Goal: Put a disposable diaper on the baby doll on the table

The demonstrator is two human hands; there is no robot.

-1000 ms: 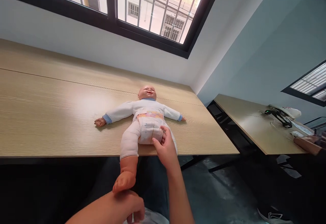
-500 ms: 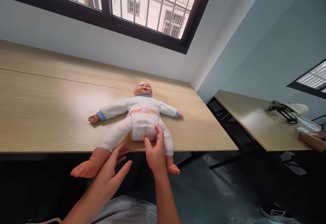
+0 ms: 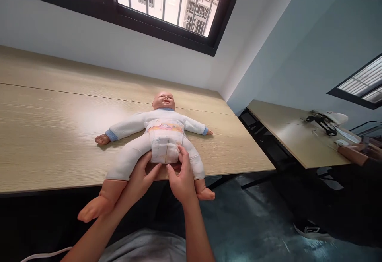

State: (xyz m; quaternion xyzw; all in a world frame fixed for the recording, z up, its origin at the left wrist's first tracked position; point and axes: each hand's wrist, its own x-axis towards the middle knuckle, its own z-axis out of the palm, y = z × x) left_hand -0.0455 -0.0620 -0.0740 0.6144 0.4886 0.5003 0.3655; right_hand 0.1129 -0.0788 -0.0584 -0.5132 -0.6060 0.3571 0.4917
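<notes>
Doll in diaper, face up on table
Left hand, thumb spread, near diaper's lower edge; right hand touching its side; cannot tell whether either grips

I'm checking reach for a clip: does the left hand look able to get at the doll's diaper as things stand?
Most likely yes: the left hand is between the legs of the doll, close by the lower edge of the diaper, with nothing visible in between.
</notes>
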